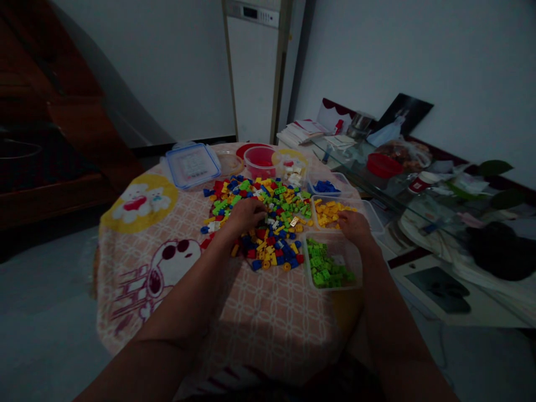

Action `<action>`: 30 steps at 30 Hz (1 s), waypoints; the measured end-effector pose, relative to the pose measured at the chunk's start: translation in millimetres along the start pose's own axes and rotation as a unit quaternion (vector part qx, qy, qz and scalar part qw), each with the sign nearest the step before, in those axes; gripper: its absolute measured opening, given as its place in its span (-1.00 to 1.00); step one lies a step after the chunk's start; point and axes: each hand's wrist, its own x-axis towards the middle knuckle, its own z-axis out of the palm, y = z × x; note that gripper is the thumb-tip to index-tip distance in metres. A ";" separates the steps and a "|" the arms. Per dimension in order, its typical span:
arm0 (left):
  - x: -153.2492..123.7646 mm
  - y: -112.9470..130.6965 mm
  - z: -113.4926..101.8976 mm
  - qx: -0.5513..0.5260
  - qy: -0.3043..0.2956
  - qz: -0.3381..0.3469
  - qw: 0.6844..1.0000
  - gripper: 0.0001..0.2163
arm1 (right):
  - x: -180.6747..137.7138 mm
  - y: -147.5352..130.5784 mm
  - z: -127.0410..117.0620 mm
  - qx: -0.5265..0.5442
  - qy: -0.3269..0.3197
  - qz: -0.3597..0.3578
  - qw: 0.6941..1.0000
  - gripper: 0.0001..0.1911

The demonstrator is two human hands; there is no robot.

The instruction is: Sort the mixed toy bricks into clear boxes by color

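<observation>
A mixed pile of toy building bricks (274, 245) in red, blue, yellow, green and white lies on the cloth-covered round table. My left hand (248, 214) reaches into the middle of it, fingers curled down among the bricks; what they hold, if anything, is hidden. At the right, my right hand (355, 226) is over the edge of a clear box of yellow bricks (329, 213), its fingers closed together near the bricks. Whatever is between them is too small to make out. Nearer to me stands a clear box of green bricks (326, 268). Behind the yellow ones is a box of blue bricks (325, 186).
White bricks (294, 174) fill a container at the back, beside a pink-red round tub (260, 162). A blue-rimmed lid (192, 166) lies at the back left. Along the right runs a cluttered glass-topped table (352, 162) with papers, bags and a red bowl (384, 166).
</observation>
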 end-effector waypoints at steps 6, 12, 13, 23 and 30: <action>1.0 -5.5 3.1 -0.102 0.026 -0.008 0.994 -0.80 | 0.0 -1.1 -0.4 -0.005 -0.004 -0.002 1.000 -0.61; 1.1 1.0 3.4 -0.139 0.059 0.009 0.989 -0.84 | -0.4 -2.0 -2.1 -0.004 -0.005 -0.010 1.000 -0.63; 0.0 6.3 4.6 -0.150 0.064 0.027 0.986 -0.85 | -0.3 -1.7 -2.3 -0.003 -0.004 -0.013 1.000 -0.64; -32.5 83.2 41.1 -0.264 -0.003 0.247 0.932 -0.83 | 1.7 2.7 4.6 -0.004 0.011 -0.015 1.000 -0.63; -31.1 81.0 39.9 -0.230 0.009 0.277 0.933 -0.72 | 1.7 2.7 5.0 -0.001 0.010 -0.015 1.000 -0.62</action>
